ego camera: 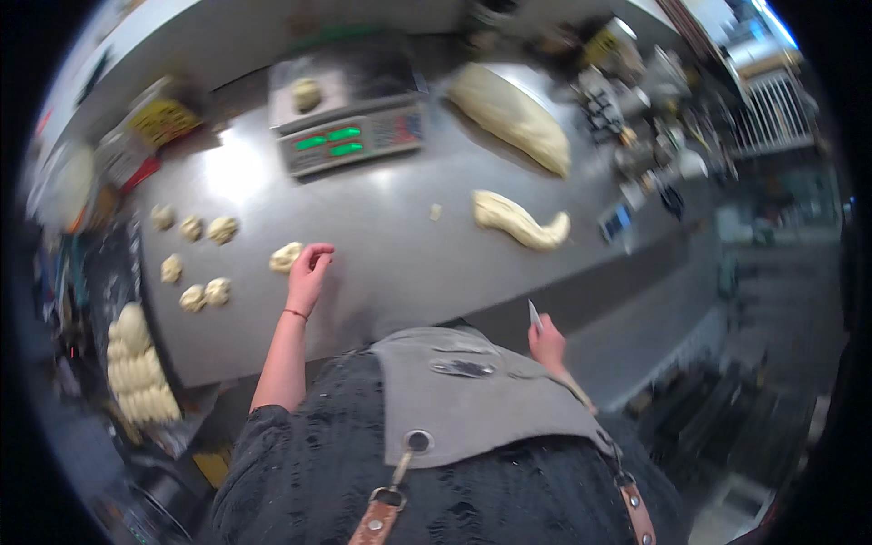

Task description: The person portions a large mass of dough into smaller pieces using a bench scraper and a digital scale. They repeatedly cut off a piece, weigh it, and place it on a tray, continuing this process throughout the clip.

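Note:
My left hand (312, 267) is over the steel table with its fingers curled, just right of a dough piece (285, 257); whether it touches the dough is unclear. Low beyond the table's near edge, my right hand (547, 338) grips a small pointed blade (535, 315). Several small dough lumps (222, 230) lie at the left of the table. One dough piece (306, 94) rests on the pan of a digital scale (354, 139) with lit green displays. A curved dough strip (518, 221) lies right of centre, with a tiny scrap (435, 212) beside it. Behind is a large dough log (511, 119).
A tray (139, 286) at the left holds rows of shaped dough (136, 375). A phone (615, 222) lies near the table's right edge. Blurred containers and utensils crowd the back right. A box with a yellow label (163, 122) stands at the back left.

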Action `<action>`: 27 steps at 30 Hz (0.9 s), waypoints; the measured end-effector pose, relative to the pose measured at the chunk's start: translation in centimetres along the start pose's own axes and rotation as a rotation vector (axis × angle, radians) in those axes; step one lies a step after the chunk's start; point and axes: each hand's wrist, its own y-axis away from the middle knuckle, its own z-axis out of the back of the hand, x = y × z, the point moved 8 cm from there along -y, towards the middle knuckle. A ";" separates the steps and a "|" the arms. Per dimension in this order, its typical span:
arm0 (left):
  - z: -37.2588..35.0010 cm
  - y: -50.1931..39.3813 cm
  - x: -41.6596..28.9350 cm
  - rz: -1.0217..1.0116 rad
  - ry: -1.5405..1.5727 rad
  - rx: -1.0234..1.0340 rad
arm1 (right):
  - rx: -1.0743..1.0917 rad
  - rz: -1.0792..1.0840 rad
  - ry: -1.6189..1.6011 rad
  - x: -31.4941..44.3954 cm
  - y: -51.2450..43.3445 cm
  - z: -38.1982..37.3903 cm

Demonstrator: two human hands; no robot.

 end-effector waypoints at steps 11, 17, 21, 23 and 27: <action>-29.4 -8.7 -6.1 -0.372 -0.991 0.200 | -0.130 0.041 -0.397 3.5 -10.1 4.3; -27.2 -10.8 -1.6 -0.108 -0.859 0.224 | -0.075 -0.287 -0.558 -3.4 -11.0 2.1; -30.1 -12.0 -3.3 -0.314 -0.666 0.239 | -0.104 -0.405 -0.672 -6.4 -10.6 0.9; -33.8 -11.9 -4.2 -0.387 -0.643 0.313 | -0.111 -0.520 -0.916 -7.2 -10.5 -0.2; -38.7 -10.3 -4.1 -0.462 -0.911 0.429 | -0.106 -0.847 -1.766 -7.3 -11.2 -3.2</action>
